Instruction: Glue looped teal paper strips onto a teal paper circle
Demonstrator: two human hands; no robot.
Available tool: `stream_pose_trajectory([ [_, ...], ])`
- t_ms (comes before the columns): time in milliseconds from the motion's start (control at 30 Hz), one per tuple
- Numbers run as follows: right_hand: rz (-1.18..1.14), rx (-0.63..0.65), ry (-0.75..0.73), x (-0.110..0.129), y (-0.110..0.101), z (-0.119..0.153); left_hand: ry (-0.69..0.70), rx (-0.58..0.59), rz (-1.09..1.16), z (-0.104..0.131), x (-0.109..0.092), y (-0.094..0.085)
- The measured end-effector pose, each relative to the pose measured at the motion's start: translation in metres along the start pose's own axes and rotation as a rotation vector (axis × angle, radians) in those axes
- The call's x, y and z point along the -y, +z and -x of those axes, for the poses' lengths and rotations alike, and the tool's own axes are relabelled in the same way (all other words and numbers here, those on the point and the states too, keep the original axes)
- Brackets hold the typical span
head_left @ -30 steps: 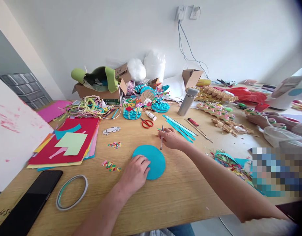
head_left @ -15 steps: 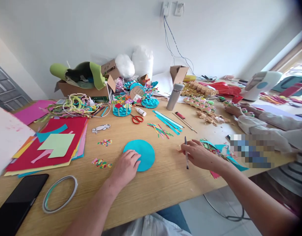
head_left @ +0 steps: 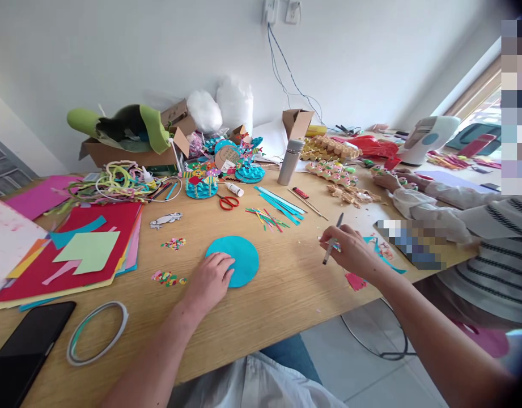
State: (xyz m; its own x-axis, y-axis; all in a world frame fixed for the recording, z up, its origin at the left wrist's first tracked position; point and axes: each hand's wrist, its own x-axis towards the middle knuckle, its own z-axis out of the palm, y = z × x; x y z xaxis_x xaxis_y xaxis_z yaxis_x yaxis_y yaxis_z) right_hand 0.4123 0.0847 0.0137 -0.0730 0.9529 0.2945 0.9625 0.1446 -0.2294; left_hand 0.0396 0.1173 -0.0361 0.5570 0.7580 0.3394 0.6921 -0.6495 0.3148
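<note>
My left hand (head_left: pixel 209 277) lies with its fingers outstretched on the left part of a turquoise paper circle (head_left: pixel 242 260) on the table. My right hand (head_left: pixel 349 247) grips a slim pen (head_left: pixel 329 253), tilted, to the right of the circle. Behind that hand, turquoise paper scraps (head_left: pixel 390 262) and a pink-red scrap (head_left: pixel 355 281) show in part. Small coloured paper bits sit left of the circle in two heaps, one farther back (head_left: pixel 174 243) and one nearer (head_left: pixel 167 278). Past the circle are thin coloured paper strips (head_left: pixel 267 219) and longer blue strips (head_left: pixel 281 205).
Red-handled scissors (head_left: pixel 229 203), a white glue bottle (head_left: pixel 234 190) and a grey flask (head_left: pixel 291 163) stand or lie farther back. Stacked coloured paper (head_left: pixel 86 255), a tape roll (head_left: pixel 121 326) and a phone (head_left: pixel 29 334) are at left. Another person's sleeve (head_left: pixel 439 212) reaches in at right.
The camera view has turned slightly to the right. My right hand, still holding the pen, covers the paper scraps differently, and the pen leans more. My left hand stays on the circle.
</note>
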Motion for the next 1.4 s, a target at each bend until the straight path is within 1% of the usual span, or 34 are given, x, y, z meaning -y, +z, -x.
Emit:
stream_pose_trajectory([
  [67,-0.083,0.036,-0.066,0.011,0.008,-0.003,0.007,-0.007,-0.005,0.000,0.001,0.001],
  [133,-0.142,0.061,-0.123,0.022,0.020,-0.009,0.016,-0.016,-0.006,0.001,0.002,0.003],
  [233,-0.157,0.059,-0.150,0.032,0.043,-0.023,0.024,-0.033,-0.012,0.002,0.003,0.004],
  [367,-0.120,0.055,-0.165,0.034,0.066,-0.043,0.029,-0.033,-0.014,0.001,0.003,0.003],
  [500,-0.065,0.065,-0.169,0.032,0.076,-0.057,0.034,-0.029,-0.015,0.000,0.003,0.003],
  [633,-0.040,0.100,-0.156,0.035,0.073,-0.058,0.039,-0.030,-0.014,0.001,0.004,0.003],
  [733,-0.008,0.137,-0.183,0.032,0.062,-0.048,0.048,-0.025,-0.007,0.001,0.006,0.004],
  [800,0.038,0.166,-0.184,0.024,0.051,-0.039,0.054,-0.033,-0.006,0.000,0.006,0.005],
  [867,0.100,0.178,-0.125,0.010,0.039,-0.030,0.052,-0.032,-0.010,0.000,0.005,0.005],
  [933,0.159,0.146,-0.014,-0.005,0.029,-0.024,0.038,-0.015,-0.019,0.000,0.002,0.004],
  [967,0.169,0.110,0.031,-0.011,0.025,-0.023,0.028,-0.002,-0.026,0.000,0.000,0.004],
  [1033,0.161,0.011,0.081,-0.015,0.021,-0.026,-0.011,0.009,-0.053,0.000,-0.003,0.003],
  [1067,0.126,-0.033,0.089,-0.013,0.021,-0.029,-0.032,0.012,-0.071,0.000,-0.005,0.002],
  [1133,-0.015,-0.095,0.113,0.003,0.024,-0.038,-0.073,0.016,-0.106,0.000,-0.007,0.002],
  [1233,-0.382,-0.095,0.142,0.043,0.035,-0.057,-0.122,0.000,-0.132,0.000,-0.008,0.000],
  [1300,-0.672,-0.100,0.147,0.073,0.047,-0.071,-0.129,-0.017,-0.144,-0.002,-0.010,-0.001],
  [1367,-0.869,-0.108,0.148,0.101,0.062,-0.083,-0.122,-0.022,-0.173,-0.005,-0.014,-0.001],
  [1400,-0.934,-0.108,0.122,0.113,0.069,-0.086,-0.120,-0.016,-0.191,-0.006,-0.016,-0.001],
])
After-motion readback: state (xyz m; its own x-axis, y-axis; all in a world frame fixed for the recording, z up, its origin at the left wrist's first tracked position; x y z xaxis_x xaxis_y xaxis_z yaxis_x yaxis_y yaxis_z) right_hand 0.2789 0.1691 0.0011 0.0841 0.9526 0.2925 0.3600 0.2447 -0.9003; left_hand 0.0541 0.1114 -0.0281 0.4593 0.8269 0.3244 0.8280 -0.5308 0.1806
